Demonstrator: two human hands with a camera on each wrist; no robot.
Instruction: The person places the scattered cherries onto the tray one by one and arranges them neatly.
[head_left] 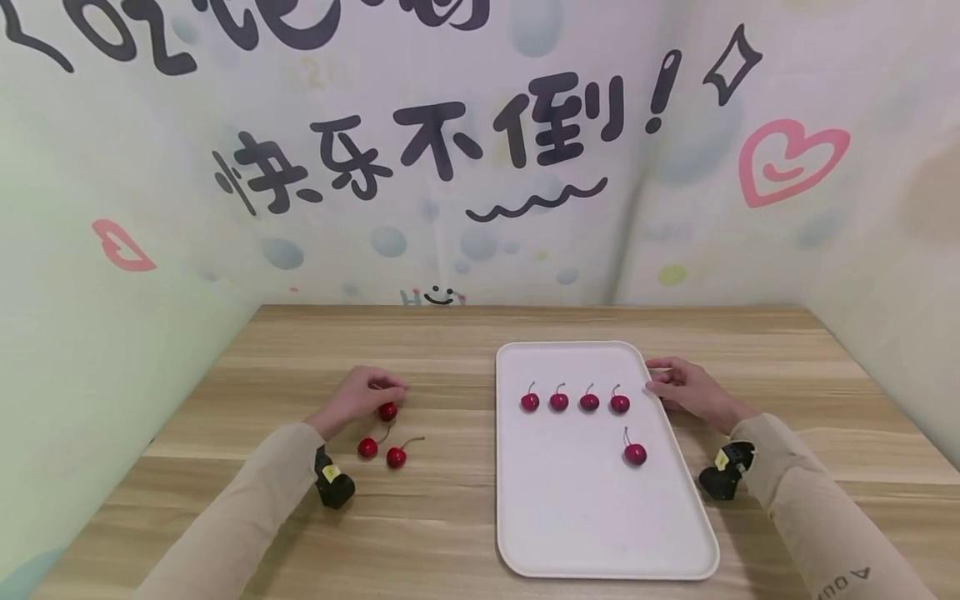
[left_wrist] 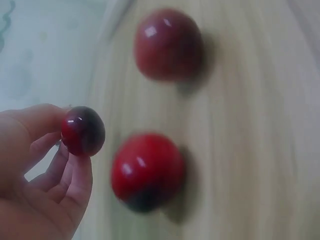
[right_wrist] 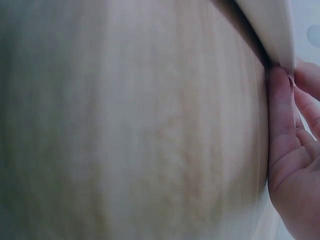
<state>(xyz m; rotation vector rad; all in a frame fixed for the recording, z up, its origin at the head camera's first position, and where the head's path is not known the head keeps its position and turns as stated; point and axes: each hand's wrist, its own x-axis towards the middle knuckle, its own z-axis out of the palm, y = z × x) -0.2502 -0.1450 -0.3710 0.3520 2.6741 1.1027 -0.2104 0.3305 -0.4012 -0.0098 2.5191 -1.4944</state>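
My left hand (head_left: 362, 392) pinches a red cherry (head_left: 387, 412) between thumb and fingers; its dark glossy side (left_wrist: 83, 131) shows in the left wrist view. Two more cherries lie on the table just nearer to me, one on the left (head_left: 367, 448) and one on the right (head_left: 396, 457), stems attached. On the right, a white rectangular tray (head_left: 570, 525) holds a row of several cherries (head_left: 558, 402) and a single cherry (head_left: 635, 454) below the row's right end. My right hand (head_left: 693, 390) grips the tray's right rim, fingertips at its edge in the right wrist view.
The wood-grain table (head_left: 442, 533) runs back to a printed wall covering (head_left: 420, 217) with black lettering. Bare tabletop lies between the loose cherries and the tray. A black wrist camera (head_left: 333, 487) sits on the left wrist, another camera (head_left: 726, 473) on the right.
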